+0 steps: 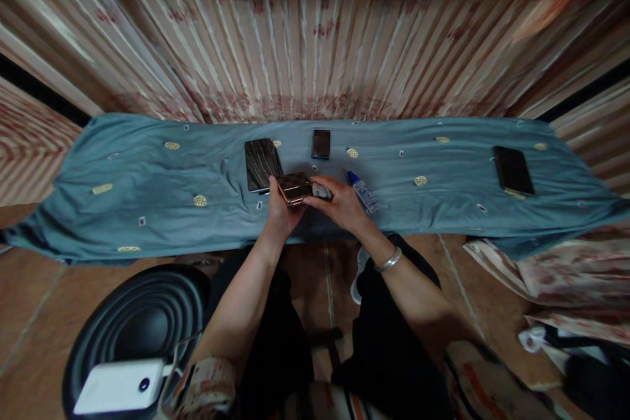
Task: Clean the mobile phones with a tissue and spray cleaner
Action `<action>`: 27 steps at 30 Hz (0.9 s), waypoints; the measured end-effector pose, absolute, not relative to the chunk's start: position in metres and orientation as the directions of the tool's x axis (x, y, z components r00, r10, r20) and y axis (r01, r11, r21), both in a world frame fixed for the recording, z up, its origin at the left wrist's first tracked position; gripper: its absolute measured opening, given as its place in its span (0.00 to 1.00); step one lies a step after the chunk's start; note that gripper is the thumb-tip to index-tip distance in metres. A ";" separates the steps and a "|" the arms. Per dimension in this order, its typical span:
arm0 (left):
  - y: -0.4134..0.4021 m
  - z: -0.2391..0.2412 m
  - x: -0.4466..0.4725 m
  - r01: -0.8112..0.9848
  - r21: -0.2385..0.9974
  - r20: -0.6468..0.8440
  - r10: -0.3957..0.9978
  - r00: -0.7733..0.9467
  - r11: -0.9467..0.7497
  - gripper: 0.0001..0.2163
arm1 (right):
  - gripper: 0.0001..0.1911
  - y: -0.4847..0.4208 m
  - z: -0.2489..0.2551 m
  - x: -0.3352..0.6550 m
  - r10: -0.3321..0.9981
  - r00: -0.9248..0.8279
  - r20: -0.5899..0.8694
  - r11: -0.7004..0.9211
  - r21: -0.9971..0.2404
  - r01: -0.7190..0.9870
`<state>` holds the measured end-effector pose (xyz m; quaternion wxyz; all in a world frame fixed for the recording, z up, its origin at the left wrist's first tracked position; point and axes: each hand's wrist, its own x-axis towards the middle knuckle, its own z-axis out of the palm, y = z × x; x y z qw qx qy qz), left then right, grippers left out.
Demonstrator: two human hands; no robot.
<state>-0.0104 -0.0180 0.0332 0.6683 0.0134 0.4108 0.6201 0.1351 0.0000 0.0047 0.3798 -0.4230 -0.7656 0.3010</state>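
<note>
My left hand (279,205) is closed around a glossy bronze phone (294,188), held just above the blue-grey cloth (147,197). My right hand (340,205) pinches a small grey-white pad or wipe (322,192) against the phone's right end. A silver bracelet (388,260) sits on my right wrist. Just beyond the held phone lies a dark phone (262,163), face up.
A small dark phone (321,143) lies farther back. A small clear bottle with a blue cap (363,191) lies right of my hands. Another dark phone (513,170) rests far right. A black round tub (135,321) and a white device (119,386) sit at lower left. Patterned curtains hang behind.
</note>
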 end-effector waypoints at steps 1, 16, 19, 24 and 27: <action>-0.018 0.034 -0.010 -0.819 0.525 -0.536 0.838 -0.106 0.232 0.29 | 0.24 -0.001 0.005 0.135 0.869 -0.360 0.341 0.477 -0.773 0.419; -0.027 0.026 -0.007 -0.769 0.587 -0.466 0.882 -0.066 0.253 0.33 | 0.18 -0.006 0.003 0.138 0.843 -0.328 0.426 0.536 -0.714 0.450; -0.030 0.022 -0.004 -0.747 0.602 -0.475 0.879 -0.049 0.283 0.32 | 0.19 -0.003 0.008 0.140 0.849 -0.284 0.446 0.528 -0.734 0.427; -0.032 0.022 0.001 -0.697 0.632 -0.471 0.882 0.002 0.339 0.34 | 0.25 0.002 0.018 0.144 0.881 -0.207 0.425 0.473 -0.794 0.381; -0.035 0.025 0.005 -0.651 0.639 -0.492 0.868 0.065 0.411 0.34 | 0.28 0.007 0.022 0.149 0.923 -0.115 0.367 0.381 -0.834 0.398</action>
